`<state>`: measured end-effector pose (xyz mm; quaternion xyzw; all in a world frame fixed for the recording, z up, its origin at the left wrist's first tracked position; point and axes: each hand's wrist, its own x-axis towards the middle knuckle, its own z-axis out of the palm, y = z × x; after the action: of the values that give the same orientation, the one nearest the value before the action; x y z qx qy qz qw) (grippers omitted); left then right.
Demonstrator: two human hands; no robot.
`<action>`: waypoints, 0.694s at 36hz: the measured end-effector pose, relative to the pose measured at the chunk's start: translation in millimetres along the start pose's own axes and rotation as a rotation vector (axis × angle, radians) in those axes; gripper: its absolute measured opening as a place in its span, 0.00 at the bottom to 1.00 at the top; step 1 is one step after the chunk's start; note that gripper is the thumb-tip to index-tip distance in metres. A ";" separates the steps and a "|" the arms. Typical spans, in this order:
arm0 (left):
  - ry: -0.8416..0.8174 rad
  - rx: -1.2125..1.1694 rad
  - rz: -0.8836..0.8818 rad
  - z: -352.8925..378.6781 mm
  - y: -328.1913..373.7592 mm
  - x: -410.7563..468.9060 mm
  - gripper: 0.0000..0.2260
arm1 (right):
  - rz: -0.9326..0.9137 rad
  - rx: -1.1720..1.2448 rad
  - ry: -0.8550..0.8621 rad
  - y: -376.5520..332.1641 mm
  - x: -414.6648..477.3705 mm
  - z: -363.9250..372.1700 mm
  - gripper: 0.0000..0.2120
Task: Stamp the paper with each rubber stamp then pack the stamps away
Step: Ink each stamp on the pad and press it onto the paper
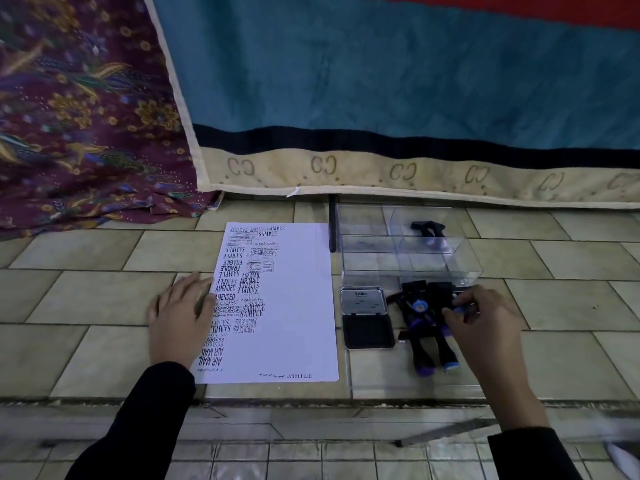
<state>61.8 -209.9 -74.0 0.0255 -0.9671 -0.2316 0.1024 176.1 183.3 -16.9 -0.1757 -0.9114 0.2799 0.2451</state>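
A tiled floor (104, 299) carries everything. A white paper (298, 306) lies left of centre. Its left half is crowded with black impressions and its right half is bare. To its right, on the far side, a clear plastic box (408, 258) holds one boxed stamp (429, 230). Nearer lies an open ink pad (367, 330), just beside a heap of rubber stamps (420, 327). The left hand (180, 317) rests flat, fingers straight, on the paper's left edge. The right hand (485, 327) curls its fingertips round a blue-tipped stamp (462, 309) in the heap. This looks like the stamping step. The next move would be to lift the stamp, ink it and press it on bare paper.
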 end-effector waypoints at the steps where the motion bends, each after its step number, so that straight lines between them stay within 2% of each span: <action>1: -0.002 0.000 0.001 -0.4 0.3 -0.1 0.13 | 0.006 -0.001 -0.011 -1.3 0.2 0.6 0.12; 10: -0.007 -0.002 0.007 -2.2 1.0 -1.0 0.13 | -0.021 -0.028 -0.098 -10.8 2.8 3.2 0.09; 17: -0.011 -0.003 0.002 -2.3 1.1 -0.9 0.14 | 0.036 -0.035 -0.203 -10.0 9.2 0.0 0.08; 25: 0.007 -0.001 0.001 1.1 -1.4 -0.2 0.13 | 0.037 0.005 -0.081 -11.9 66.1 -1.1 0.03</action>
<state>61.8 -210.6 -75.6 0.0260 -0.9666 -0.2320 0.1058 120.5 204.7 14.0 -0.1805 -0.9166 0.2934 0.2029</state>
